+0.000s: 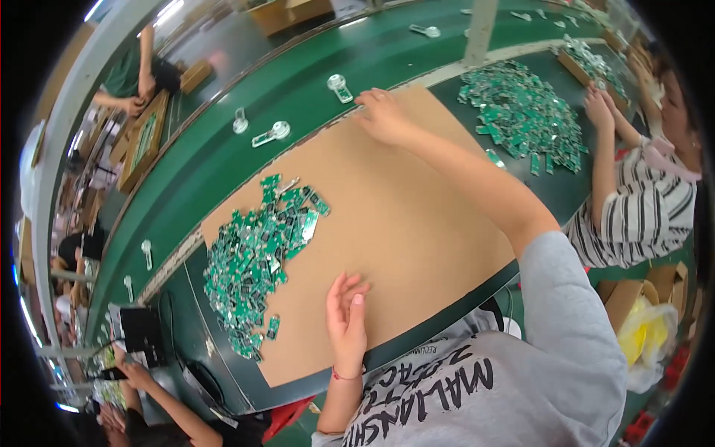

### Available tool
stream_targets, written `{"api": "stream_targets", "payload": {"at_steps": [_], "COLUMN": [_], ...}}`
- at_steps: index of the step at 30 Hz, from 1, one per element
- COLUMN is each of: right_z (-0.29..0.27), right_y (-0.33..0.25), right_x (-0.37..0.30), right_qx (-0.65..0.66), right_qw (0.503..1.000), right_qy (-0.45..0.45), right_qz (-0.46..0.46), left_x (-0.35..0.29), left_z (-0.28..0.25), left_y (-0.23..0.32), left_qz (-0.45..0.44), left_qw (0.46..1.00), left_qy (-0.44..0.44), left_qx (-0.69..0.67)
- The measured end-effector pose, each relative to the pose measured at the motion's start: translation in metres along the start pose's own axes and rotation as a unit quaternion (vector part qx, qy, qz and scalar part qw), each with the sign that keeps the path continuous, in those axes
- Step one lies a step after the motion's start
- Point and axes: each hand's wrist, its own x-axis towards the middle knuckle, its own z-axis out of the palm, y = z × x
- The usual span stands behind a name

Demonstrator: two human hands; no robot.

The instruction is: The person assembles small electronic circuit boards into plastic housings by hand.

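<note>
My right hand [383, 118] reaches to the far edge of a brown cardboard sheet [417, 223], beside the green conveyor belt. Its fingers are apart, and nothing shows between them. Just past its fingertips, a white device with a round head and a clear, flat body [339, 88] lies on the belt. Over the near part of the sheet, my left hand [347, 316] is held open, empty, with loosely bent fingers. To its left, a heap of small green circuit boards [253, 261] covers the sheet's left end.
The green conveyor belt [216, 160] runs along the far side, carrying more white devices [272, 134]. Another heap of circuit boards [521, 112] lies to the right, near a co-worker in a striped shirt [633, 201]. A white post [480, 33] stands beyond. Other people work at the left.
</note>
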Motion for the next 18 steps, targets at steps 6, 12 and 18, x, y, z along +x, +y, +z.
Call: {"api": "stream_targets", "payload": {"at_steps": [6, 12, 18], "right_z": [0.014, 0.009, 0.009], "right_y": [-0.011, -0.009, -0.005], "right_x": [-0.023, -0.024, -0.020], "right_qx": [-0.025, -0.028, -0.024], "right_qw": [0.999, 0.999, 0.999], "right_qy": [-0.017, -0.021, -0.032], "right_qz": [-0.025, -0.036, -0.018], "left_x": [0.001, 0.001, 0.004], "left_z": [-0.006, -0.006, -0.005], "left_y": [-0.003, -0.005, -0.009], "left_qz": [0.003, -0.001, 0.010], "left_qw": [1.000, 0.998, 0.997], "left_qy": [0.002, 0.013, 0.027], "left_qx": [0.030, 0.057, 0.066]}}
